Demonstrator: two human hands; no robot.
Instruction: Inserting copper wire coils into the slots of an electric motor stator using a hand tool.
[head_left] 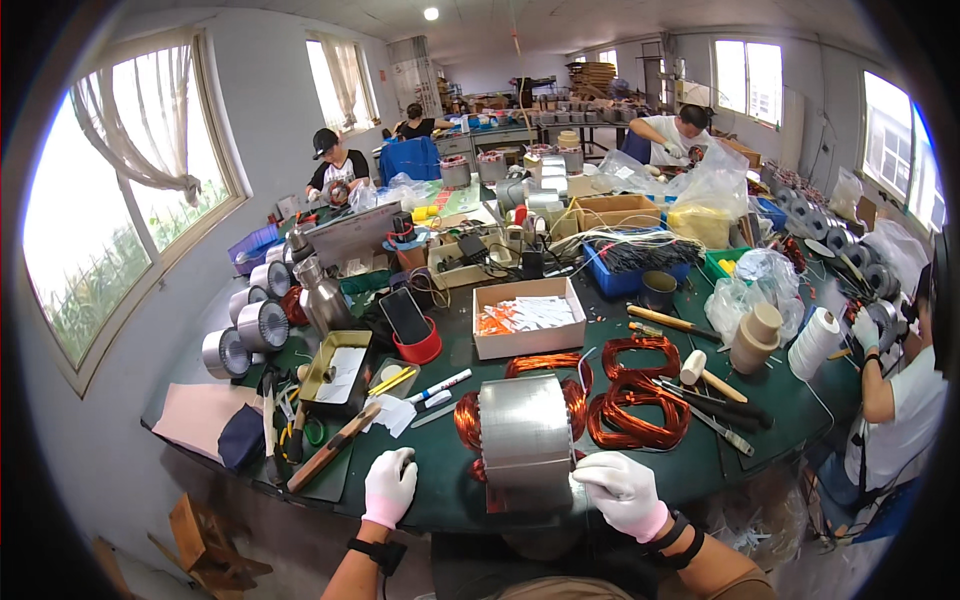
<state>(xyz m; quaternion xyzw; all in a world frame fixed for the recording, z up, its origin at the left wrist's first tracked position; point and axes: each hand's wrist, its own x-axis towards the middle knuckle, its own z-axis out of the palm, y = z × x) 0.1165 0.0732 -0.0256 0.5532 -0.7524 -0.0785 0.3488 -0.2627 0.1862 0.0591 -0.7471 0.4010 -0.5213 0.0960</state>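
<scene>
A silvery cylindrical stator core (525, 440) stands on its side at the bench's near edge, with orange-brown copper coils (467, 420) bulging from both ends. My right hand (622, 492), in a white glove with a pink cuff, is at the core's right end. Its fingers are pressed together by the opening there, and their tips are partly hidden. Left of the core, my gloved left hand (390, 487) rests at the bench edge with curled fingers and nothing visible in them. Loose copper coil bundles (640, 400) lie beyond the core to the right.
The green bench (440, 450) also carries a mallet (692, 368), a wooden-handled tool (335, 447), a marker (440, 385), a carton of paper slips (530, 345), a red ring holding a phone (417, 345) and a thread cone (815, 345). Co-workers sit around; one person (900, 400) is close at right.
</scene>
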